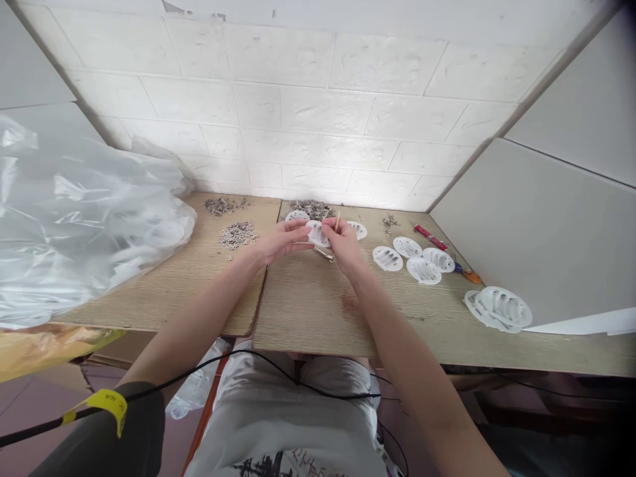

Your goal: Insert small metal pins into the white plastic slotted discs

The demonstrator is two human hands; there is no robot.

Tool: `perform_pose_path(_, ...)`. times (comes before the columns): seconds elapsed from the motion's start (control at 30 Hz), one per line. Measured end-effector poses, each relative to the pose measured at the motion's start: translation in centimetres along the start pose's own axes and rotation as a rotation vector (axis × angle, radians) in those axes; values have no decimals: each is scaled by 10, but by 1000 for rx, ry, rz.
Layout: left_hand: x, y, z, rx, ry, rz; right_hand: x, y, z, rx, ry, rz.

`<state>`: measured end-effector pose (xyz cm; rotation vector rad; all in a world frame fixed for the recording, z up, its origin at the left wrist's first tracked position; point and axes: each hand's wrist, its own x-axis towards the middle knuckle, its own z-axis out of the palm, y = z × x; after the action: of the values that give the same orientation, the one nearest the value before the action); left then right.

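Note:
Both my hands meet over the middle of the wooden table. My left hand curls its fingers around a white round plastic part. My right hand pinches the same part from the right and also holds a thin stick-like tool that points up. A small metal piece lies just under the hands. Two more white round parts lie just behind the hands.
Several white round parts lie to the right, a stack further right. Piles of small metal pieces sit at the back. A red-handled tool, scissors, a large clear plastic bag at left.

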<state>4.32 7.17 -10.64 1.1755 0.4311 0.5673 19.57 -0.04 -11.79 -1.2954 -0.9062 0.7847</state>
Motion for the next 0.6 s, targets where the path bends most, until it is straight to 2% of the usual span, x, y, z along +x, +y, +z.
perform_pose_path(0.07, -1, -3, 3, 26, -39, 18, -1, 0, 0, 80, 13, 103)
perform_pose_path(0.13, -1, -6, 5, 46, -18, 36, -2, -2, 0, 61, -9, 130)
perform_pose_path(0.2, 2, -9, 4, 28, 44, 66, -4, -3, 1, -38, -41, 83)
perform_pose_path(0.27, 5, -12, 1, -20, 99, 88, -4, -4, 1, -164, -53, -24)
perform_pose_path(0.37, 8, -12, -3, -85, 110, 81, -3, -2, 0, -283, -46, -155)
perform_pose_path(0.47, 8, -13, -3, -91, 75, 76, 0, 2, -2, -272, -21, -128)
perform_pose_path(0.6, 7, -17, 1, 35, 72, 136, -2, 2, -3, -203, 27, -48)
